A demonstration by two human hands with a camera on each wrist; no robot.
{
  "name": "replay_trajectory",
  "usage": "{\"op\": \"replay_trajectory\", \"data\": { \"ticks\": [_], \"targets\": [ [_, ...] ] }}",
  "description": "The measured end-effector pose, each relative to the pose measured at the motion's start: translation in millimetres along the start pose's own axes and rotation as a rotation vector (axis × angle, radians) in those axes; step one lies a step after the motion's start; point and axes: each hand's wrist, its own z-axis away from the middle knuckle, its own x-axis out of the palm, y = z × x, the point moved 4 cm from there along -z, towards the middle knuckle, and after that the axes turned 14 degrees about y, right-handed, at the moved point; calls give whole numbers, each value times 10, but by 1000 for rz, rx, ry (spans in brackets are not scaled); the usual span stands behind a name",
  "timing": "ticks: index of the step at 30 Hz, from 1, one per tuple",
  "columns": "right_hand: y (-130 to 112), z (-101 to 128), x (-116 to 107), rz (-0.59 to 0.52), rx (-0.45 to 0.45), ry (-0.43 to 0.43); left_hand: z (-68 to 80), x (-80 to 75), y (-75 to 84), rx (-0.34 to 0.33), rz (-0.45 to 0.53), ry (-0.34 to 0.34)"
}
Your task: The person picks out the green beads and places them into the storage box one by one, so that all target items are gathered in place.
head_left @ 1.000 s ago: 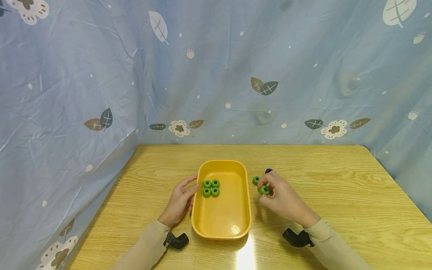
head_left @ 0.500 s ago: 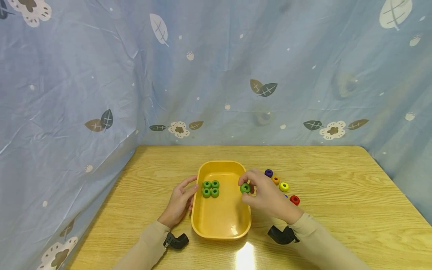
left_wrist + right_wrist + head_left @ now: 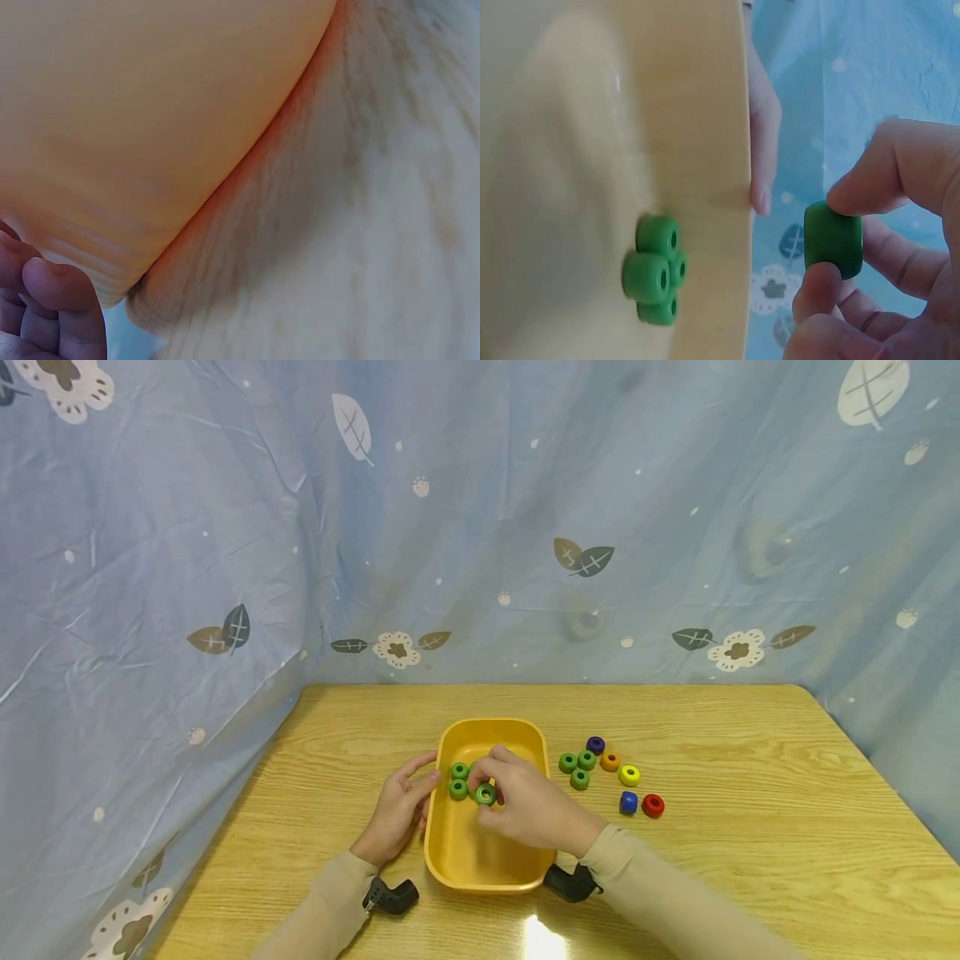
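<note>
A yellow tray (image 3: 517, 737) sits mid-table with several green beads (image 3: 458, 780) grouped at its left side, also seen as green beads (image 3: 656, 277) in the right wrist view. My right hand (image 3: 525, 806) reaches over the tray and pinches a green bead (image 3: 485, 794) between thumb and fingers, just right of the group; the green bead (image 3: 834, 238) fills the pinch in the right wrist view. My left hand (image 3: 401, 802) rests against the tray's left wall, its fingers touching the rim. The tray wall (image 3: 150, 127) fills the left wrist view.
Right of the tray lie loose beads: three green (image 3: 578, 768), a purple (image 3: 596, 744), an orange (image 3: 611, 761), a yellow (image 3: 629, 774), a blue (image 3: 628, 802) and a red (image 3: 653, 805). Blue patterned cloth (image 3: 480, 527) walls the back and left of the wooden table (image 3: 750, 827).
My right hand has carried a green bead from the loose pile leftward over the tray to beside the grouped green beads. The left hand has stayed at the tray's wall.
</note>
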Motion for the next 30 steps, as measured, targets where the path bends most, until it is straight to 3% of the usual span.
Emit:
{"op": "replay_trajectory", "data": {
  "ticks": [11, 30],
  "targets": [
    [-62, -196, 106, 30, -12, -69, 21, 2, 35, -19, 15, 0],
    [213, -387, 555, 138, 40, -191, 11, 12, 36, -5, 10, -8]
  ]
}}
